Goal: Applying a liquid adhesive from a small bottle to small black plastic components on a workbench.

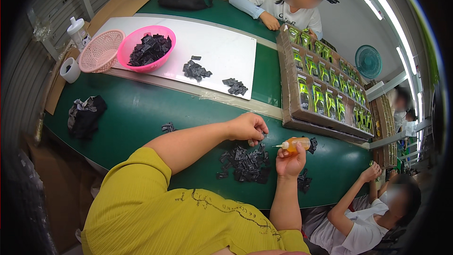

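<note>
Fingers of the left hand curled tight, tips pinched on a small dark piece barely seen beneath them. Fingers of the right hand wrapped round a small orange squeeze bottle, held level, its thin white nozzle aimed left at the pinched piece and ending just short of the left fingertips.

Directly below both sets of fingers, a loose pile of black parts on the green table; a smaller clump just right of the right wrist, one more black part touching the bottle's far end. Well left of the left fingers, a lone black bit and, farther off, a crumpled black bag. Beyond the fingers, a white board bearing a pink bowl full of black parts, an empty pink basket and two small heaps. Up and right of the fingers, long cardboard trays packed with green-and-yellow packets. Nothing between nozzle and piece.

Bottle: translucent, amber-orange liquid inside, pale cap. Pinched piece: black, mostly hidden by the fingers, shape not clear.

Across the table, another person's hand resting by the tray end; lower right, a second person's raised hand.
</note>
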`<state>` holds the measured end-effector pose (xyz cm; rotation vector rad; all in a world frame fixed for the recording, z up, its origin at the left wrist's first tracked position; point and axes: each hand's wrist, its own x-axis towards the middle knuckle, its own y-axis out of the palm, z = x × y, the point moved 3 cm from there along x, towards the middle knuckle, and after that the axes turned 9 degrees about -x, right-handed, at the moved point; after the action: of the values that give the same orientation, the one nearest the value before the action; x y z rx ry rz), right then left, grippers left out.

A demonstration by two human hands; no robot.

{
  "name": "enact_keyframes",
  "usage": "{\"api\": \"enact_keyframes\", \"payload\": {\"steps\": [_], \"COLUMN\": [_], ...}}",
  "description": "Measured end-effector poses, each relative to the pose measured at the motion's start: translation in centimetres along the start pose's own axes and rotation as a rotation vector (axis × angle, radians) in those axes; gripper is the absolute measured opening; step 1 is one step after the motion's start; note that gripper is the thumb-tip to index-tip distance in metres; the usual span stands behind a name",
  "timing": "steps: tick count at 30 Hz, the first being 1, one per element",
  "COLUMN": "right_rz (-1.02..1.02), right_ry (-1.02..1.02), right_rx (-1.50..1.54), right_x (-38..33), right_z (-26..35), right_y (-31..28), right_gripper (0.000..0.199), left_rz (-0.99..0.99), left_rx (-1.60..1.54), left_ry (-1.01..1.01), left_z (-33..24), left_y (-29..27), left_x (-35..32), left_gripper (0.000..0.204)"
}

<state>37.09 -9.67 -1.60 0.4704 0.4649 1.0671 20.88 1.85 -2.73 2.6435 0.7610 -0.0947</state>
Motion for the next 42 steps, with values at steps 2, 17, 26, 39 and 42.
{"api": "enact_keyframes", "payload": {"steps": [2,17,26,39,42], "right_rz": [0.007,0.013,-0.034,-0.005,0.0], "right_ry": [-0.004,0.001,-0.346,-0.642,-0.647], "right_rx": [0.002,0.018,-0.171,-0.634,-0.629], "right_x": [0.2,-0.2,0.4,-0.3,-0.2], "right_z": [0.1,0.0,0.8,0.4,0.0], "right_y": [0.1,0.0,0.8,2.0,1.8], "right_gripper": [0.024,0.021,0.019,0.031,0.031], "left_rz": [0.0,0.004,-0.032,-0.071,-0.083], "left_rx": [0.008,-0.017,-0.061,0.131,0.169], "left_ry": [0.005,-0.006,-0.002,-0.031,-0.028], "left_z": [-0.4,0.3,-0.1,-1.2,-0.9], "left_y": [0.0,0.1,-0.3,0.9,0.7], "left_x": [-0.1,-0.4,0.0,0.0,-0.2], "left_gripper": [0.024,0.027,0.026,0.03,0.03]}}
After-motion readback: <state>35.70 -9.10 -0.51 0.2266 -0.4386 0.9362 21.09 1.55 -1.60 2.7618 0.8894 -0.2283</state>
